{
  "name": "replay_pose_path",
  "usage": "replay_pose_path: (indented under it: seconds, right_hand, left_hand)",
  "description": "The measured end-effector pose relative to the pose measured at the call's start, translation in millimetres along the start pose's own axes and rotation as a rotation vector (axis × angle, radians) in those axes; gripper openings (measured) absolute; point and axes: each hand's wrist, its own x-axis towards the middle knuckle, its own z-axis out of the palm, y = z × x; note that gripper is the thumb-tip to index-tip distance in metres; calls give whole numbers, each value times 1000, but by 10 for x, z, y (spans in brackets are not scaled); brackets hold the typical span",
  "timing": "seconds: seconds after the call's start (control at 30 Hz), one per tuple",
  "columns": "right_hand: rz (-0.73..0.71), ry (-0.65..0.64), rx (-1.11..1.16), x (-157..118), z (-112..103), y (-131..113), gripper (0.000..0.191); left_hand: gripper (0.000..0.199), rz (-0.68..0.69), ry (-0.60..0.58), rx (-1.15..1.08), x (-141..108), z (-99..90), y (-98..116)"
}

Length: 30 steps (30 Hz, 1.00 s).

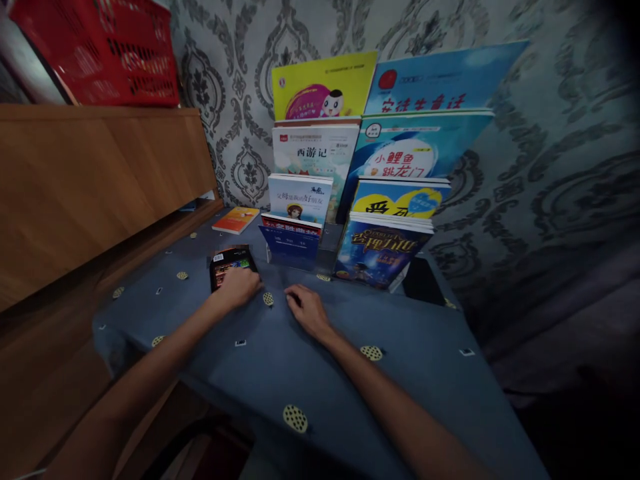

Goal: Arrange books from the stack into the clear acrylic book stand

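A black book (231, 259) with a barcode and small colour pictures on its cover lies flat on the left part of the table. My left hand (242, 287) is at its near right corner, the fingers bent down and closed there; their tips are hidden. To the right, my right hand (309, 312) rests low over the cloth with loosely curled fingers, thumb apart, and nothing visible in it. Just beyond both hands stands a tiered rack of upright books, with a dark blue book (293, 248) and a blue-purple book (376, 252) in front.
An orange book (235, 220) lies farther back on the left. A blue-grey patterned cloth (320, 380) covers the table. A wooden cabinet (105, 180) with a red plastic basket (100, 53) on top stands at the left. Patterned wallpaper (235, 87) backs the table.
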Motion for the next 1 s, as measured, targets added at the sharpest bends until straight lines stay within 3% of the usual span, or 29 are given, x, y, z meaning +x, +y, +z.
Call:
replay_pose_path:
  seconds: [0.13,0.27,0.43,0.57,0.8,0.93,1.0]
  right_hand:
    - [4,1,11,5,-1,2,23]
    - [18,0,23,6,-5,-4,22]
    - [36,2,29,9,-8,-6,22]
    - [19,49,21,9,-8,-14,22]
    - [81,232,70,26,-84,39,21]
    - [39,221,-34,51,-225,4,22]
    - [-29,156,-94,53,-265,-100,23]
  left_hand:
    - [47,-183,63,-12,170,-34,-447]
    - [54,-306,67,-59,329,90,-863]
    - [57,-316,75,-117,351,283,-1018]
    - [64,-316,99,-118,220,335,-854]
    - [62,-237,190,-70,-236,291,-222]
    - [50,-154,207,-116,-472,252,123]
    - [40,-114,217,-151,-581,250,275]
